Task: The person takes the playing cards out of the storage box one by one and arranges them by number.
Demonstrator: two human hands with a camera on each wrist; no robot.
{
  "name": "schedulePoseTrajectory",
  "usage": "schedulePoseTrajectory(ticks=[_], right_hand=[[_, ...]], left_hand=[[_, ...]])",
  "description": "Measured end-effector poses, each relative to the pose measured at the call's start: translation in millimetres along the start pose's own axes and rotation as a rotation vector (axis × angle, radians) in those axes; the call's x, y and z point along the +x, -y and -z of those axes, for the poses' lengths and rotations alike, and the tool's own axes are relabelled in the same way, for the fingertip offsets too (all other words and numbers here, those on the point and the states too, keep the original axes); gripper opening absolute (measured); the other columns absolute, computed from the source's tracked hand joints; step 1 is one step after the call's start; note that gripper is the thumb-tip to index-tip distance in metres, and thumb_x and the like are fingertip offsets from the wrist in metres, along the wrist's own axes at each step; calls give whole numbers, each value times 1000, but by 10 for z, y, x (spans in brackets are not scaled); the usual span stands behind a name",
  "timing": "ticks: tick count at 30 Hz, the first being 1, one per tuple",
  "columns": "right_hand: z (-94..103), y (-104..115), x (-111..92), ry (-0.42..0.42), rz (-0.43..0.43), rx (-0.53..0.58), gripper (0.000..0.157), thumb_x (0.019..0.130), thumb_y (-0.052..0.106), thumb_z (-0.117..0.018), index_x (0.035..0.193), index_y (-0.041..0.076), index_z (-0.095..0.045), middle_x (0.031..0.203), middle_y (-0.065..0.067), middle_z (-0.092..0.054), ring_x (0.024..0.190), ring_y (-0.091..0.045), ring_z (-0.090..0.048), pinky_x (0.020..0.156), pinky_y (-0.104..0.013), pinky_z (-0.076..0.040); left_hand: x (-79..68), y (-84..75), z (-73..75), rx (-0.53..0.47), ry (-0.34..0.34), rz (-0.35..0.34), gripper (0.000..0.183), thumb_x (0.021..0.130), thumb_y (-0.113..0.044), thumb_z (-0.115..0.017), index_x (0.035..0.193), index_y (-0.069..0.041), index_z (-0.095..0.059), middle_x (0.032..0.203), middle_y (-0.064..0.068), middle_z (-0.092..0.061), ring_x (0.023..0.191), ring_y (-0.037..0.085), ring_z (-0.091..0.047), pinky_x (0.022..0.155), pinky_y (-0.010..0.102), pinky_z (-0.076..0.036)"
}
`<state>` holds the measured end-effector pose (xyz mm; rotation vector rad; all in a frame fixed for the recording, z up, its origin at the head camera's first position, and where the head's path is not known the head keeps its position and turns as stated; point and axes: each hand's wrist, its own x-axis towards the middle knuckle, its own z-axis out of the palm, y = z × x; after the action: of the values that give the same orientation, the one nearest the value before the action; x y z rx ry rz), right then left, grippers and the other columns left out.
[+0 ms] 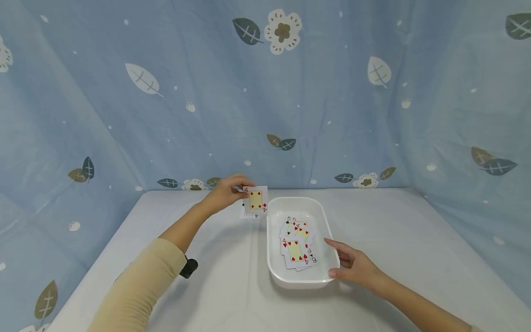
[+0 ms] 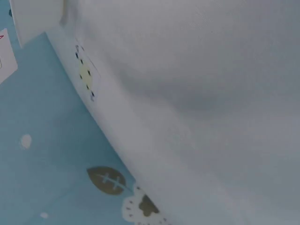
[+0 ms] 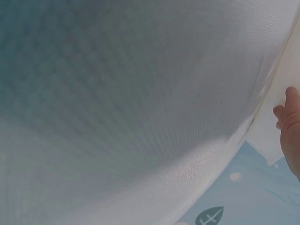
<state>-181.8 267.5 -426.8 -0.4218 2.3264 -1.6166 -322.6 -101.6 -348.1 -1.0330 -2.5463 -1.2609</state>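
My left hand [image 1: 227, 193] pinches a four of diamonds [image 1: 256, 200], held face toward me just left of the white plastic tub [image 1: 299, 285]. In the left wrist view, a corner of the card [image 2: 5, 63] enters at the left edge. Partly behind it lies a black-suited card [image 1: 244, 214] on the table; it shows face up in the left wrist view too. Inside the tub, several cards [image 1: 295, 251] overlap face up, with fours and fives among them. My right hand [image 1: 352, 263] holds the tub at its right side near the front corner, fingers and thumb at the rim.
A white cloth [image 1: 224, 286] covers the table. Blue printed fabric [image 1: 307, 101] hangs behind and at both sides. Under my left forearm, a small black object [image 1: 189, 268] shows by the sleeve.
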Motion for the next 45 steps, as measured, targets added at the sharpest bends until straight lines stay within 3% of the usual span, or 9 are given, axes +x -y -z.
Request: schedulePoseTrajectory(ticks=[9,15,24,33,39,45], right_hand=[[7,-19,8,7,10,2,77,77,14,-72,141,4,-29,134,-35,-35,118,-44,-45,81,-29,-52],[4,-29,14,8,21,13,77,76,11,-72,141,5,-30,135,-35,-34,119,-45,-44,81,-29,-51],[-2,-35,21,5,4,13,77,77,11,-71,141,4,-29,135,-34,-35,119,-44,-44,83,-29,-51],[8,-20,13,23,27,48,76,78,9,-70,141,2,-27,136,-35,-32,121,-46,-40,83,-26,-50],[13,-19,12,40,56,46,75,79,8,-68,141,-2,-26,136,-36,-30,120,-47,-40,83,-27,-50],[15,-19,23,38,38,46,76,78,9,-69,141,-1,-26,136,-35,-32,120,-45,-42,83,-27,-51]], left_hand=[[-170,243,243,97,-21,116,34,82,-8,-65,114,-18,-62,119,3,-55,99,20,-54,80,35,-51],[-276,388,305,116,-38,199,31,83,-7,-64,113,-18,-62,118,2,-54,97,20,-52,80,38,-50],[-387,630,287,139,2,320,30,85,-5,-61,114,-14,-63,113,12,-56,97,23,-53,72,32,-49],[-406,771,255,185,-19,335,32,86,-5,-60,117,-12,-61,119,11,-55,101,26,-53,77,36,-49],[-355,871,174,270,-17,359,41,82,-1,-63,121,-11,-56,127,15,-46,103,31,-53,85,41,-48],[-275,905,74,424,8,373,42,83,-3,-62,123,-12,-53,135,19,-38,115,38,-47,93,49,-42]])
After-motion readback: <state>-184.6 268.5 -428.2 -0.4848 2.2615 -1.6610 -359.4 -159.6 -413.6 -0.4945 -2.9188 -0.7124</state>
